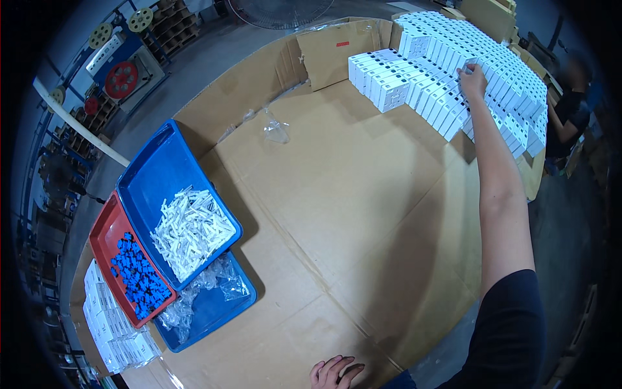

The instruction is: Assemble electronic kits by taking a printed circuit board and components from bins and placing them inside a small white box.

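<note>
My right arm stretches to the far right of the cardboard-covered table. There my right hand is closed, its fingertips pinching a white box at the stepped edge of a large block of white boxes. The boxes stand upright in tight rows, with dark marks on their top ends, and the back rows rise higher than the front ones. Down at the near edge, my left hand lies with its fingers loosely bent and apart, holding nothing. Part of that hand is cut off by the picture's lower edge.
On the left, a blue tray holds white sticks; a red tray holds small blue parts. A lower blue tray carries clear plastic bags. White packs stand beside them. Cardboard walls border the table; a person is far right.
</note>
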### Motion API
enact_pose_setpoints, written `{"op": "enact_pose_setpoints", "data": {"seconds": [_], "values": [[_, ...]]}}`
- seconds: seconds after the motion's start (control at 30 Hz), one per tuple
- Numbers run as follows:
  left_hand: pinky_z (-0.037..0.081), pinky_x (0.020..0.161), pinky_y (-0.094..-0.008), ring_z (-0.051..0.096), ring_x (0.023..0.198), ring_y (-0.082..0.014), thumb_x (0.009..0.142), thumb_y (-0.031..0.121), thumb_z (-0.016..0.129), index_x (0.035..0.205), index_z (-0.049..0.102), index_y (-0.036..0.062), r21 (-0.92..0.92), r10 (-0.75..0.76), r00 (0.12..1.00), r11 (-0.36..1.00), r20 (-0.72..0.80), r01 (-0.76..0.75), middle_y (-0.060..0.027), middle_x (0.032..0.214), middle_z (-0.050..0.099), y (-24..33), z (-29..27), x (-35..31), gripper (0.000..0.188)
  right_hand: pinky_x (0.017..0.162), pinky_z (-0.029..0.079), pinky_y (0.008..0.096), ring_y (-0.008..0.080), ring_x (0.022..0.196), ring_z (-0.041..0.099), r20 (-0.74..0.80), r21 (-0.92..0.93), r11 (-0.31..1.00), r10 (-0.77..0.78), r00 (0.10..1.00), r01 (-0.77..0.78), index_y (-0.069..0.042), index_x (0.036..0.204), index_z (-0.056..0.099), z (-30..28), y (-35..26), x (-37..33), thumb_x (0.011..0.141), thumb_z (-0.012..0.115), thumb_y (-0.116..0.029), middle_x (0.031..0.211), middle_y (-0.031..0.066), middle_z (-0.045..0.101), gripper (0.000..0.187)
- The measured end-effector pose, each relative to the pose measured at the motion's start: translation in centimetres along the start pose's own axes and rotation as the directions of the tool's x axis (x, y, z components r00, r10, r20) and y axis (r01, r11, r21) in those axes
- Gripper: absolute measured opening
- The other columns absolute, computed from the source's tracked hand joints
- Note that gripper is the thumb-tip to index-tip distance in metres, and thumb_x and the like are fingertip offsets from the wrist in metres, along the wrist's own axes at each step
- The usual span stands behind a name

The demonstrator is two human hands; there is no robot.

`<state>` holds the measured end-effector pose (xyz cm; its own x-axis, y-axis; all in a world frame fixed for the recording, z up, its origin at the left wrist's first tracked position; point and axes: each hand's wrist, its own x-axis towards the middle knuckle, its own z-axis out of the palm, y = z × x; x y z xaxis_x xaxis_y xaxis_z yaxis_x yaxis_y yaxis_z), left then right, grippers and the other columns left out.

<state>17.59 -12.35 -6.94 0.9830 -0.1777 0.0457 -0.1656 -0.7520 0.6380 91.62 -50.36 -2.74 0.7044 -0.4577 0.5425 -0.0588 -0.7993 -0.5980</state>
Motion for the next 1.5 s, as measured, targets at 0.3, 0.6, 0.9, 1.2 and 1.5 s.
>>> {"op": "enact_pose_setpoints", "data": {"seconds": [0.3,0.6,0.9,1.2,1.5], "values": [[0.032,0.114,-0.0572,0.048,0.136,-0.0365,0.075,0.042,0.083,0.135,0.058,0.008,-0.019,-0.034,0.999,0.999,-0.04,0.033,-0.0151,0.14,0.056,0.2,-0.8,-0.1,0.074,0.107,0.049,0.0445,0.0419,0.124,0.063,-0.004,0.043,0.975,-0.22,0.976,0.22,-0.005,0.132,0.067,-0.7,0.2,-1.2,0.085,0.075,-0.019,0.127,0.024,0.07,0.051],[0.029,0.122,-0.0498,0.041,0.141,-0.0336,0.099,0.052,0.058,0.134,0.057,0.0045,-0.065,0.041,0.993,0.997,-0.11,-0.048,-0.0166,0.143,0.049,-0.7,0.0,-2.0,0.059,0.103,0.051,0.0372,0.0235,0.114,0.068,0.424,0.571,0.765,-0.585,0.691,0.298,0.005,0.125,0.067,-22.6,-10.6,-34.8,0.102,0.057,-0.001,0.123,0.014,0.072,0.026],[0.034,0.117,-0.0481,0.048,0.135,-0.0326,0.094,0.026,0.071,0.124,0.061,0.0064,-0.252,0.051,0.952,0.959,-0.301,-0.131,-0.014,0.135,0.056,-1.2,0.6,-3.5,0.037,0.097,0.054,0.0403,0.0324,0.106,0.07,0.606,0.756,0.648,-0.639,0.474,-0.093,0.004,0.104,0.071,-34.0,-15.5,-59.7,0.092,0.064,0.001,0.111,0.0203,0.073,0.014],[0.05,0.097,-0.0425,0.067,0.104,-0.0311,0.091,0.012,0.071,0.105,0.071,0.0046,-0.207,-0.196,0.727,0.975,-0.658,0.076,-0.0112,0.106,0.071,-8.9,-7.4,-13.5,0.016,0.089,0.057,0.0367,0.027,0.096,0.074,0.625,0.763,0.645,-0.751,0.212,0.038,0.004,0.11,0.072,-36.5,-20.3,-60.7,0.093,0.068,-0.002,0.104,0.0173,0.076,0.018],[0.053,0.09,-0.0433,0.067,0.102,-0.0333,0.084,0.013,0.074,0.102,0.071,0.0047,-0.016,-0.291,0.347,0.785,-0.891,0.619,-0.0126,0.107,0.069,-19.7,-18.2,-34.7,0.019,0.084,0.057,0.0381,0.0304,0.093,0.075,0.603,0.776,0.565,-0.795,-0.065,0.279,0.001,0.113,0.073,-32.8,-31.9,-58.2,0.094,0.071,-0.015,0.099,0.0181,0.077,0.025]]}}
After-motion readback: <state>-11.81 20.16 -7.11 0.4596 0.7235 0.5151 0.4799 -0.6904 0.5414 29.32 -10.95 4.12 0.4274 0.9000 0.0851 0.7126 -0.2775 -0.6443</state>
